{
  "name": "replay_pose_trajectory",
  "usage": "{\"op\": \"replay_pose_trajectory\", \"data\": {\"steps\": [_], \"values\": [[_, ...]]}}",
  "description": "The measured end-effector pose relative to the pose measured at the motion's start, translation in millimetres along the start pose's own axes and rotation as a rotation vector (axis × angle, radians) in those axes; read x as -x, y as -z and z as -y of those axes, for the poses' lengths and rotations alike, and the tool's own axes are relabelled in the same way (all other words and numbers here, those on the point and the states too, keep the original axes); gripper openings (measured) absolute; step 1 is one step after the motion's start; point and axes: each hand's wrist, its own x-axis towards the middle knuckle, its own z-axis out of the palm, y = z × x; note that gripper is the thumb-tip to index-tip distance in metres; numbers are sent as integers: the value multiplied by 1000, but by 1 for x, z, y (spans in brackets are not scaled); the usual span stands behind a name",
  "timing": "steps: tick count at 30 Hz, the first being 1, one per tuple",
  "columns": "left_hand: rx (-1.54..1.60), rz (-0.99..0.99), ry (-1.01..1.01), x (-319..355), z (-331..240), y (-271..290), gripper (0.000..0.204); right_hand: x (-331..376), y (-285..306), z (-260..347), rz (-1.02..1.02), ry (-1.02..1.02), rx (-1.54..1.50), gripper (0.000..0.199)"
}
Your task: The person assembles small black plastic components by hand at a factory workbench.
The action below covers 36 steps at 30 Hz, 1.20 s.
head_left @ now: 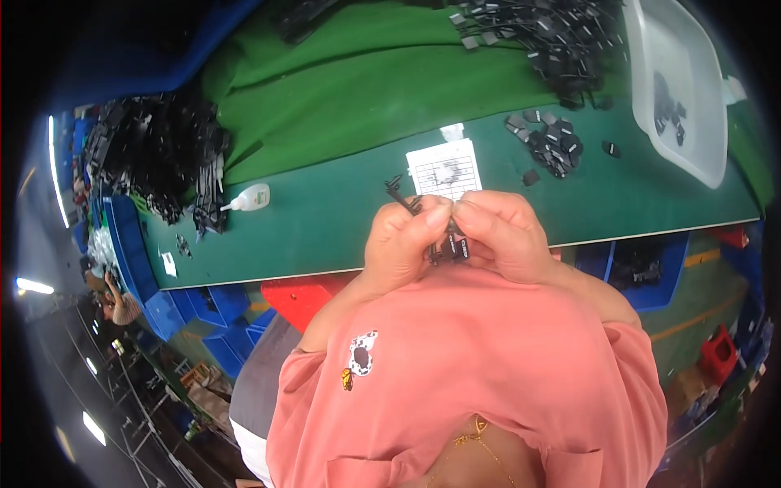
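My left hand [399, 244] and my right hand [508, 234] meet in front of my chest at the table's near edge, thumbs almost touching. A thin black plastic strip [395, 191] with small prongs pokes out past the left fingers, which are closed on it. Under the right thumb and fingers sit small black caps [458, 247] with pale markings, partly hidden by the hand. Where strip and caps meet, the fingertips cover it, so I cannot tell whether they are joined. Just beyond the hands lies a white sheet with a printed grid [446, 167].
A loose pile of black caps [557, 146] lies right of the sheet, near a translucent white bin [643, 106]. Black strips [154, 150] are heaped at left, beside a white squeeze bottle [250, 198]. More black parts [561, 41] sit on green cloth. Blue bins [651, 272] hang below the table edge.
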Motion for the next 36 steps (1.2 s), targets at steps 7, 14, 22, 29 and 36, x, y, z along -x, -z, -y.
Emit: {"op": "replay_pose_trajectory", "data": {"steps": [7, 14, 22, 29, 36], "values": [[-346, -111, -159, 0, -13, 10, 35, -10, 6, 5, -25, -12, -100, 24], [-709, -196, -247, 6, -21, -3, 26, -11, -9, 8, -34, -145, 169, 29], [-590, -160, 80, 3, -22, 8, 32, -11, 1, 7, -21, 11, 634, 30], [-717, -35, 167, 5, -24, 0, 28, -5, -1, 14, 97, 34, 495, 25], [-408, 271, 125, 4, -19, 7, 21, 6, 2, 11, 172, 77, 461, 31]]}}
